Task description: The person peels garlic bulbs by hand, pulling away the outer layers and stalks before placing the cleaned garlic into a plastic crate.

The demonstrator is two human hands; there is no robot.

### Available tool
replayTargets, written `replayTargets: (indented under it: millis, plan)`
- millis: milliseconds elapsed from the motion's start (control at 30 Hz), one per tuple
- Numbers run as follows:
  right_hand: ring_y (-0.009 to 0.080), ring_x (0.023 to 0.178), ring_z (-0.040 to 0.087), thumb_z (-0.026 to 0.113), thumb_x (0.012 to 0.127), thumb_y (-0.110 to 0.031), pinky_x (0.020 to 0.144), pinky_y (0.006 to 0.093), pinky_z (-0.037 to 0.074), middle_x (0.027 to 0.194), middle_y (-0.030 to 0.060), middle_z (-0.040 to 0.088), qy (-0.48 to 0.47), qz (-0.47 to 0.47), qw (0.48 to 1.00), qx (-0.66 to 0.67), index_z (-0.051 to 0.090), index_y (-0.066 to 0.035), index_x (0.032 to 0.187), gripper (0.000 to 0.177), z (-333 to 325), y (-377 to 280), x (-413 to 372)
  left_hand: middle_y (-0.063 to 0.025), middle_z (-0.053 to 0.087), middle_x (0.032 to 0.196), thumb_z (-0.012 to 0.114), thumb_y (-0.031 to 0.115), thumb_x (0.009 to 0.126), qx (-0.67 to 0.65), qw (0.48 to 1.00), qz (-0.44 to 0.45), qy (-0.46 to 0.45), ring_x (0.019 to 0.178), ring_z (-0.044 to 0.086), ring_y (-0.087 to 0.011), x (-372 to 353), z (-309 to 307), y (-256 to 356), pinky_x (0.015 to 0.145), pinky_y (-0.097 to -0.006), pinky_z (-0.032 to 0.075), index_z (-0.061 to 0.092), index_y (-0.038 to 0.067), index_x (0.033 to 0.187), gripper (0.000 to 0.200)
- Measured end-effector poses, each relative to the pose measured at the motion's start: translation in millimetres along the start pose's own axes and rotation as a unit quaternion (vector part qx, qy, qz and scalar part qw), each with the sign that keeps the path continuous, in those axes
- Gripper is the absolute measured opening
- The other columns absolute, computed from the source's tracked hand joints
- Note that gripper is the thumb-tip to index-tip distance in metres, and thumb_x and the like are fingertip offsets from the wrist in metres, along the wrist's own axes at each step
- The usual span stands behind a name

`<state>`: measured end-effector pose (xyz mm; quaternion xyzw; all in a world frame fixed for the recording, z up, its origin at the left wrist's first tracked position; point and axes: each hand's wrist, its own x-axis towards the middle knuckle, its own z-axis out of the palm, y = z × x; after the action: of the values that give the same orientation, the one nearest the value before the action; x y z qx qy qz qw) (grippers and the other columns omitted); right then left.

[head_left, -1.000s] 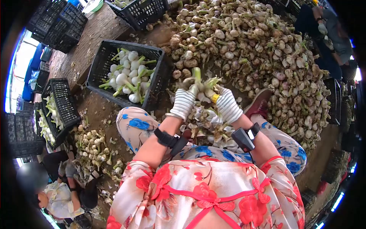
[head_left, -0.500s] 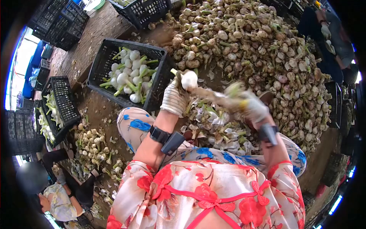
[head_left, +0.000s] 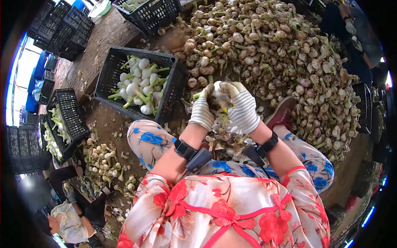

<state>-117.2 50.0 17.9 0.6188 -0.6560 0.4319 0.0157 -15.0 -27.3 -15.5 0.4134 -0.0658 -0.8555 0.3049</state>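
Observation:
Both hands wear striped gloves with soiled fingertips and meet in front of me around one white garlic bulb (head_left: 216,90). My left hand (head_left: 202,108) holds the bulb from the left, its green stem pointing down-left. The fingers of my right hand (head_left: 242,106) close on the bulb from the right. Something yellow shows beside my right palm, too small to identify. Loose peelings (head_left: 225,142) lie below the hands. To the left stands a black crate (head_left: 168,89) holding clean white bulbs (head_left: 142,82) with green stems.
A large heap of unpeeled garlic (head_left: 281,53) spreads ahead and right. Black crates (head_left: 68,113) of garlic stand left, another crate (head_left: 151,16) at the top. A smaller garlic pile (head_left: 101,159) lies lower left. One co-worker (head_left: 70,219) sits lower left, another (head_left: 355,37) upper right.
My right hand has come back from the right, where it was blurred by motion over the peelings, and now touches the bulb. My left hand still holds the bulb, slightly further right.

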Motion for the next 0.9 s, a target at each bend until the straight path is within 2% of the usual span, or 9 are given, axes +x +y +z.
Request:
replayTargets:
  millis: [133,200,333,400,600,667,700,800,900]
  plan:
    - [0.0238,0.065,0.056,0.061,0.074,-0.004,0.056,0.0307,0.046,0.083,0.0125,0.058,-0.062,0.046,0.995,0.069,0.055,-0.003,0.089,0.017,7.4,25.3,2.1,-0.0063,0.061,0.091,0.052,0.026,0.086,0.039,0.999,0.034,-0.007,0.071,0.06,-0.0205,11.3,-15.2,-4.8,0.061,-0.0342,0.052,0.059,0.01,0.097,0.021]
    - [0.0169,0.063,0.055,0.057,0.079,-0.003,0.053,0.0285,0.045,0.084,0.0091,0.059,0.164,0.29,0.861,0.384,0.054,-0.002,0.087,0.008,21.2,61.6,-1.0,-0.009,0.061,0.094,0.049,0.027,0.087,0.015,0.999,0.02,-0.026,0.078,0.06,-0.024,8.3,-16.4,-1.4,0.065,-0.0369,0.054,0.057,0.009,0.099,0.023]
    - [0.0202,0.066,0.058,0.053,0.085,-0.023,0.061,0.0296,0.047,0.078,0.014,0.063,-0.136,0.301,0.937,0.117,0.058,0.001,0.089,0.025,18.4,124.6,-62.7,-0.0111,0.06,0.095,0.041,0.03,0.089,-0.041,0.996,-0.007,-0.084,0.085,0.059,-0.0281,9.7,-23.1,9.9,0.072,-0.044,0.053,0.055,0.008,0.098,0.028]
    - [0.0279,0.074,0.06,0.057,0.08,-0.031,0.068,0.0331,0.047,0.086,0.019,0.062,-0.321,0.381,0.867,-0.007,0.059,0.001,0.092,0.034,17.0,128.6,-74.5,-0.0103,0.059,0.096,0.041,0.028,0.087,-0.096,0.992,-0.033,-0.078,0.084,0.059,-0.0297,1.1,-16.2,8.1,0.068,-0.0491,0.053,0.055,0.012,0.09,0.022]
    - [0.025,0.076,0.061,0.059,0.076,-0.036,0.068,0.033,0.046,0.079,0.0188,0.062,-0.329,0.434,0.839,0.016,0.062,0.001,0.088,0.039,-12.1,139.8,-89.3,-0.0122,0.06,0.09,0.05,0.028,0.084,0.047,0.989,-0.127,0.063,0.079,0.059,-0.0286,36.5,-47.0,-9.5,0.067,-0.0471,0.053,0.053,0.007,0.099,0.026]
    - [0.0257,0.075,0.06,0.058,0.077,-0.045,0.067,0.0338,0.046,0.074,0.0196,0.061,-0.308,0.497,0.81,-0.038,0.062,0.003,0.079,0.048,-22.7,148.7,-78.1,-0.01,0.06,0.086,0.057,0.027,0.081,0.005,0.998,0.044,-0.052,0.074,0.059,-0.0242,51.2,-12.5,35.8,0.067,-0.0369,0.052,0.055,0.008,0.096,0.024]
    - [0.0287,0.075,0.06,0.056,0.077,-0.052,0.067,0.0343,0.046,0.074,0.0201,0.061,-0.269,0.461,0.838,-0.117,0.061,0.004,0.08,0.057,-24.6,157.2,-76.5,-0.0075,0.057,0.092,0.055,0.031,0.083,0.186,0.921,0.201,-0.277,0.087,0.054,-0.0236,74.2,-8.4,82.8,0.082,-0.0435,0.047,0.05,0.012,0.091,0.022]
    - [0.0338,0.096,0.054,0.056,0.076,-0.051,0.079,0.0358,0.043,0.114,0.0206,0.051,-0.15,0.401,0.894,-0.13,0.051,-0.003,0.112,0.06,-35.7,176.3,-53.1,-0.0146,0.045,0.108,0.055,0.039,0.082,-0.073,0.96,0.219,-0.16,0.088,0.052,-0.0274,16.2,85.8,162.1,0.089,-0.0459,0.042,0.038,0.007,0.105,0.043]
    - [0.0328,0.115,0.042,0.055,0.079,-0.04,0.091,0.0377,0.039,0.138,0.0146,0.027,-0.171,0.393,0.869,-0.248,0.032,-0.015,0.132,0.063,-31.6,215.0,-17.2,-0.0206,0.037,0.116,0.059,0.036,0.079,0.059,0.958,0.272,-0.075,0.096,0.049,-0.0312,11.9,88.4,145.1,0.091,-0.0522,0.042,0.028,0.007,0.124,0.062]
